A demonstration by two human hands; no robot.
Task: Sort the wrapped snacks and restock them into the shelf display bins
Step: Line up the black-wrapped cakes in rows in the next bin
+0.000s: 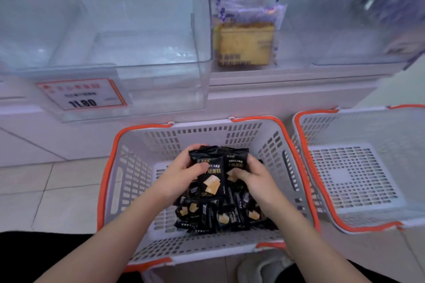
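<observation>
Head view: both hands [181,173] [250,178] grip glossy black packets [212,177] above perforated plastic basket [128,181].

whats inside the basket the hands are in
Black wrapped snack packs are heaped in the basket; the left hand and right hand each hold some. Anything beneath the heap is covered.

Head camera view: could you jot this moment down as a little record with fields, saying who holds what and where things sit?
left hand: left hand grips a bunch of black DRYCAKE packets
right hand: right hand grips the same bunch from the other side
near basket: grey basket with orange rim, more black packets loose on its bottom
second basket: empty basket to its right
shelf bin: clear display bin above, nothing in it, price tag on its front
beside bin: yellow cake packet, blurred
</observation>
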